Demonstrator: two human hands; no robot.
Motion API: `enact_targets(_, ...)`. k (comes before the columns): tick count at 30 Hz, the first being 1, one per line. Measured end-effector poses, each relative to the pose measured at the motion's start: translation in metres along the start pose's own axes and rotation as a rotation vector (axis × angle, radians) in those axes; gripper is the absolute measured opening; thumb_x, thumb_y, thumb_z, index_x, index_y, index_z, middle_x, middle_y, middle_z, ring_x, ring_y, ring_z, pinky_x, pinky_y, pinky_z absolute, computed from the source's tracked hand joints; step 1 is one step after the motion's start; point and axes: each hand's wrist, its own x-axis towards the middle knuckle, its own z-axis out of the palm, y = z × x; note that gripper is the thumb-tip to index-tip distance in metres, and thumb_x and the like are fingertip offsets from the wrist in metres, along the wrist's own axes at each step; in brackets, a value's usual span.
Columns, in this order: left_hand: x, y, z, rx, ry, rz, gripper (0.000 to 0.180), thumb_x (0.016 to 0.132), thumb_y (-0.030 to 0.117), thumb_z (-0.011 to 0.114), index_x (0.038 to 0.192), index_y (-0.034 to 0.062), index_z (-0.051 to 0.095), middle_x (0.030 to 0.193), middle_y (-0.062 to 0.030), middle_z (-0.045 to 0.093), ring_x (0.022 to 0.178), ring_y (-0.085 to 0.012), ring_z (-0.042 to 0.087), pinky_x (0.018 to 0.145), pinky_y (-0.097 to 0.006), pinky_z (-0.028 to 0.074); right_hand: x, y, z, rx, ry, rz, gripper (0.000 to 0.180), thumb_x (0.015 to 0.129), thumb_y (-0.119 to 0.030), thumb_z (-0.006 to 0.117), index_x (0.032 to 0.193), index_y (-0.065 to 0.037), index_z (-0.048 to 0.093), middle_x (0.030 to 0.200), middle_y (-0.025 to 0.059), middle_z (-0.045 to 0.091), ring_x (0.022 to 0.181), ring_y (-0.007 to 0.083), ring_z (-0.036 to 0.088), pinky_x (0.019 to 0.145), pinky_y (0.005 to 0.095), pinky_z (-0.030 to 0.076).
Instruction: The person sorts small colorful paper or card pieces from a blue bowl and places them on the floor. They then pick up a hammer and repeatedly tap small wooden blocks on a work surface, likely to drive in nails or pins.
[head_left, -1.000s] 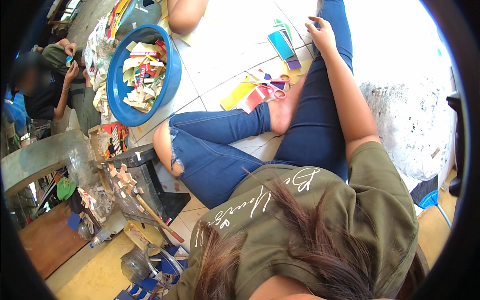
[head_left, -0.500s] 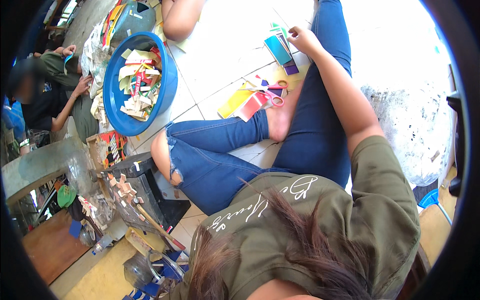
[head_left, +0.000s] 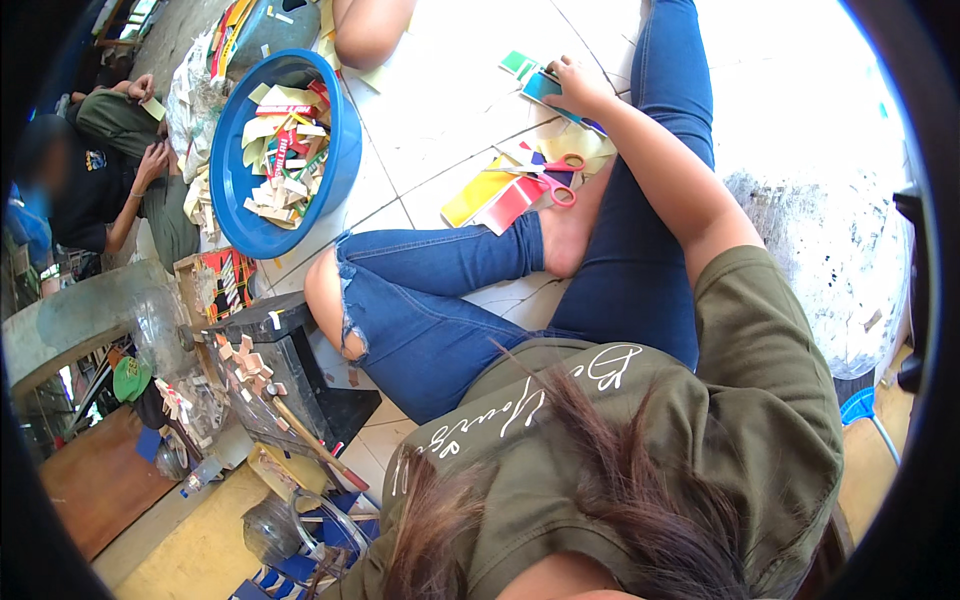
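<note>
Teal card (head_left: 538,87) partly under right grip (head_left: 582,92), green card (head_left: 517,63) farther left; cannot tell whether grasping or released

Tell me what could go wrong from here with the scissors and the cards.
The scissors lie loose close to the bare foot; moving it might knock them.

The cards at the right hand overlap unevenly, so they could slide apart over the tiles.
</note>
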Motion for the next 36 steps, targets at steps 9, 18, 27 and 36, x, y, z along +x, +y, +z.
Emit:
enact_targets(9, -0.001, -0.005, -0.007, -0.017, -0.105, -0.078, 0.052, 0.088, 0.02, 0.055, 0.135, 0.0042, 0.039, 0.141, -0.0154, 0.034, 0.126, -0.0373, 0.033, 0.101, -0.052, 0.028, -0.027, -0.002, -0.043, 0.239, -0.071, -0.091, 0.03, 0.076, -0.01, 0.062, 0.106, -0.007, 0.061, 0.102, 0.0116, 0.061, 0.094, 0.028, 0.06, 0.082, 0.0351, 0.049)
enact_targets(18, 0.003, -0.007, -0.016, -0.026, -0.34, -0.224, 0.052, 0.087, 0.02, 0.056, 0.135, 0.0049, 0.04, 0.14, -0.015, 0.035, 0.124, -0.0371, 0.035, 0.1, -0.053, 0.03, -0.043, -0.026, -0.011, -0.269, -0.386, -0.554, 0.025, 0.067, -0.006, 0.066, 0.092, -0.009, 0.066, 0.104, 0.0071, 0.058, 0.1, 0.0248, 0.057, 0.081, 0.0366, 0.048)
enact_targets(27, 0.021, -0.007, -0.028, -0.021, -0.739, -0.381, 0.052, 0.087, 0.019, 0.057, 0.134, 0.0056, 0.041, 0.139, -0.0145, 0.037, 0.123, -0.0369, 0.037, 0.099, -0.053, 0.032, -0.033, -0.005, -0.018, -0.007, -0.37, -0.404, 0.024, 0.064, -0.003, 0.065, 0.087, -0.007, 0.063, 0.087, 0.0113, 0.064, 0.083, 0.0294, 0.061, 0.071, 0.0384, 0.048)
enact_targets(36, 0.06, -0.007, -0.037, 0.056, -1.114, -0.485, 0.052, 0.087, 0.018, 0.059, 0.134, 0.0063, 0.042, 0.138, -0.014, 0.039, 0.121, -0.0368, 0.039, 0.097, -0.054, 0.033, -0.067, -0.018, -0.007, -0.433, -0.433, -0.327, 0.027, 0.074, -0.015, 0.067, 0.096, -0.001, 0.061, 0.089, 0.0141, 0.067, 0.086, 0.0265, 0.065, 0.072, 0.0373, 0.051)
